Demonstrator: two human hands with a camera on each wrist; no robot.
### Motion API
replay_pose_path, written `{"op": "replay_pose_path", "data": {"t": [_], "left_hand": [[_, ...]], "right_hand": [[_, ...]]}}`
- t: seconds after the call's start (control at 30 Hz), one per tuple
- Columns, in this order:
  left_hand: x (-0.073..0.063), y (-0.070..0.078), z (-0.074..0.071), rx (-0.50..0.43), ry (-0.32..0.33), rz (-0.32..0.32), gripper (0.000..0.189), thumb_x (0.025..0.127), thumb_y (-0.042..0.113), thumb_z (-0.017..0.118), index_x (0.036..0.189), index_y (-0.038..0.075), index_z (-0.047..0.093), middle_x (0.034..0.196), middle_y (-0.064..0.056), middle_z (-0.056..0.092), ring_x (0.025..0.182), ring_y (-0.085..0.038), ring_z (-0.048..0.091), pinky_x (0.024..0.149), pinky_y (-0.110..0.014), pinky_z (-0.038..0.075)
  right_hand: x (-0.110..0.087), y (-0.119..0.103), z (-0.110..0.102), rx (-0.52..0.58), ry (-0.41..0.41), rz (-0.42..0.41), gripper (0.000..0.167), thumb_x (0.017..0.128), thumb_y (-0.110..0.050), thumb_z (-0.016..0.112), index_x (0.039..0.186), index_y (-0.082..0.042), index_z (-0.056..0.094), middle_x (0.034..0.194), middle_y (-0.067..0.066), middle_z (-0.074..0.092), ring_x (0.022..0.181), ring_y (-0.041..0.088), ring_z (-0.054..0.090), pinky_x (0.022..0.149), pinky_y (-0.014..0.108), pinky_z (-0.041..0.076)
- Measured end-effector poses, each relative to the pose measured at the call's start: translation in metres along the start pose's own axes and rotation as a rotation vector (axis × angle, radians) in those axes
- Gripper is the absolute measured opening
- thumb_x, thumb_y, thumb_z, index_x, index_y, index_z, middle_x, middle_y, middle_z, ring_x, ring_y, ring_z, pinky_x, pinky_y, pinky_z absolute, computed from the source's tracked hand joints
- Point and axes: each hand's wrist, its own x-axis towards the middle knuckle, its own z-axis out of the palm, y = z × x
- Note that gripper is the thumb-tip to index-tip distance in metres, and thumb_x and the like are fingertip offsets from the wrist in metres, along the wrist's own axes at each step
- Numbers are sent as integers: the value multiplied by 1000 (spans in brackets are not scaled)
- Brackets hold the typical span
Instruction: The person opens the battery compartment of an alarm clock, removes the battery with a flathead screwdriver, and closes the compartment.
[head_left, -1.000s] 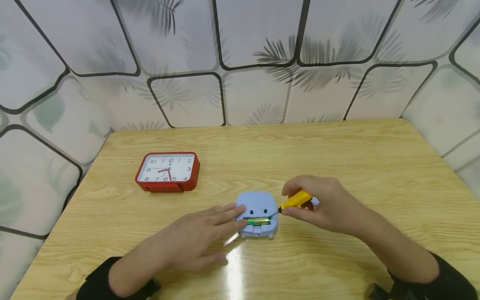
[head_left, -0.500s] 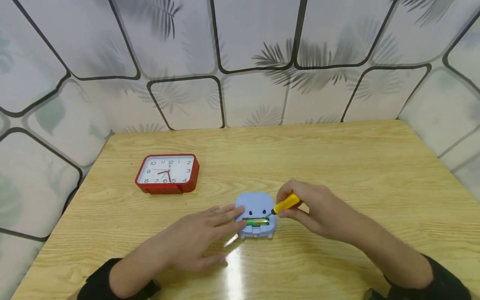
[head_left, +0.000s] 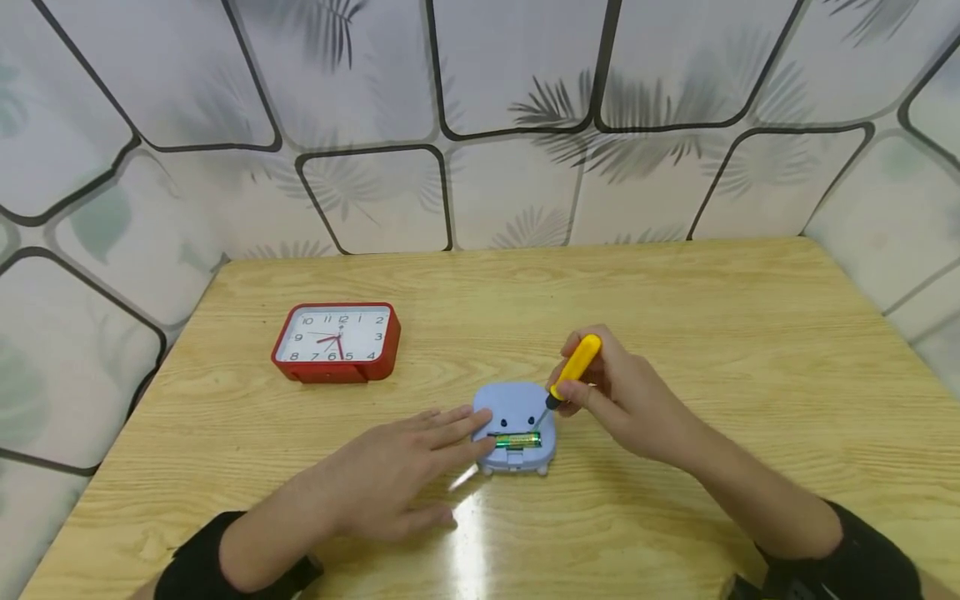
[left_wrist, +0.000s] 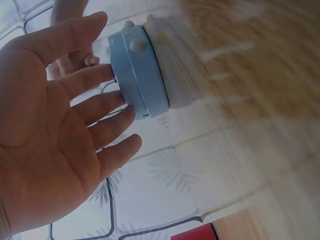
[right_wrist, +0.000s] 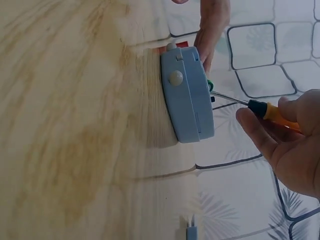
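Note:
A pale blue clock-like case (head_left: 512, 398) lies on the table, its battery slot facing up with a green and gold battery (head_left: 519, 440) inside. My left hand (head_left: 397, 475) rests straight fingertips on the case's left side; in the left wrist view those fingers (left_wrist: 111, 125) reach to its edge. On the other side, my right hand (head_left: 633, 404) pinches a yellow screwdriver (head_left: 579, 362) with a black collar. Its handle leans up and right, and its thin shaft (right_wrist: 230, 96) reaches the battery's right end. The right wrist view shows the tip right at the green battery end.
Back left on the wood-grain table (head_left: 712, 308) stands a red rectangular clock (head_left: 337, 342). A small blue-grey pronged piece (right_wrist: 192, 232) lies on the table at the bottom of the right wrist view. Patterned wall panels (head_left: 510, 192) rise behind the table.
My right hand has moved left and a little up, tipping the screwdriver handle from nearly flat to steep. The left hand, case and battery stay in place.

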Motion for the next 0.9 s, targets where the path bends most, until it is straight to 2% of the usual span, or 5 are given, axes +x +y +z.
{"op": "replay_pose_path", "data": {"t": [0.17, 0.4, 0.57, 0.73, 0.9], "left_hand": [[1, 0, 1, -2, -4, -1, 76, 101, 43, 69, 166, 15, 39, 175, -8, 30, 161, -26, 34, 128, -45, 38], [1, 0, 2, 5, 3, -4, 76, 101, 42, 69, 165, 16, 40, 176, -8, 30, 162, -26, 33, 128, -45, 38], [1, 0, 2, 5, 2, -7, 75, 101, 43, 69, 165, 16, 40, 176, -7, 30, 162, -25, 34, 128, -45, 38], [1, 0, 2, 20, 5, -4, 74, 101, 43, 69, 165, 16, 41, 175, -7, 31, 161, -25, 34, 128, -45, 38], [1, 0, 3, 33, 8, -3, 74, 102, 43, 69, 165, 16, 41, 175, -8, 31, 161, -25, 34, 128, -45, 38]], "right_hand": [[3, 10, -2, 180, -29, 133, 28, 107, 2, 57, 128, 10, 40, 102, 23, 72, 82, 21, 78, 73, 39, 68], [3, 10, -3, 221, -8, 154, 31, 106, 4, 58, 129, 11, 40, 99, 24, 71, 80, 23, 78, 72, 40, 68], [2, 7, -7, 175, 17, 151, 31, 105, 2, 60, 129, 9, 42, 97, 21, 71, 78, 18, 77, 71, 39, 68], [2, 0, -19, 95, 108, 114, 30, 105, 2, 62, 129, 8, 45, 95, 21, 70, 76, 12, 76, 68, 39, 68], [1, -2, -36, -112, 215, 62, 25, 104, -2, 64, 126, 5, 53, 92, 17, 70, 69, 8, 73, 64, 27, 65]]}}
